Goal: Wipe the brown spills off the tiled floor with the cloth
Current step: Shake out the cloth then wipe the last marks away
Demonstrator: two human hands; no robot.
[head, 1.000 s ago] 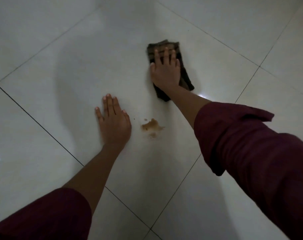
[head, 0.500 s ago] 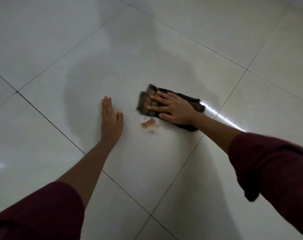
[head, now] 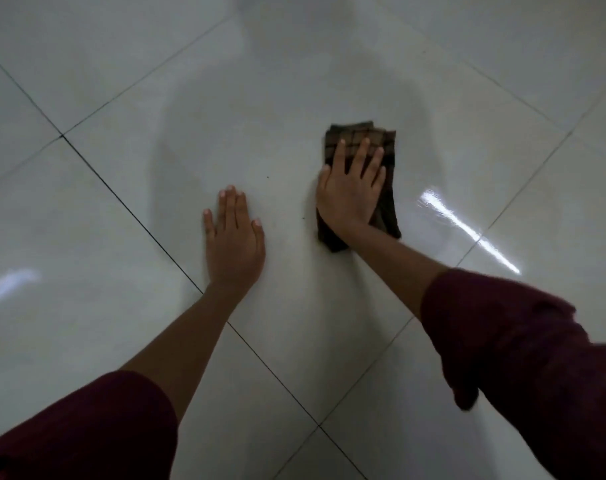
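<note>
Brown spills no longer showed on the floor [head: 329, 64]; right hand [head: 350, 195] pressed flat, fingers spread, on the cloth [head: 386, 147], left hand [head: 234, 240] flat beside it.

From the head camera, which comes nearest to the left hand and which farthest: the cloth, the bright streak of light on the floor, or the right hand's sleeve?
1. Cloth, just right of the left hand, under the right hand.
2. Bright streak, further right on the tiled floor.
3. Right sleeve, lower right.
The last two are close.
</note>
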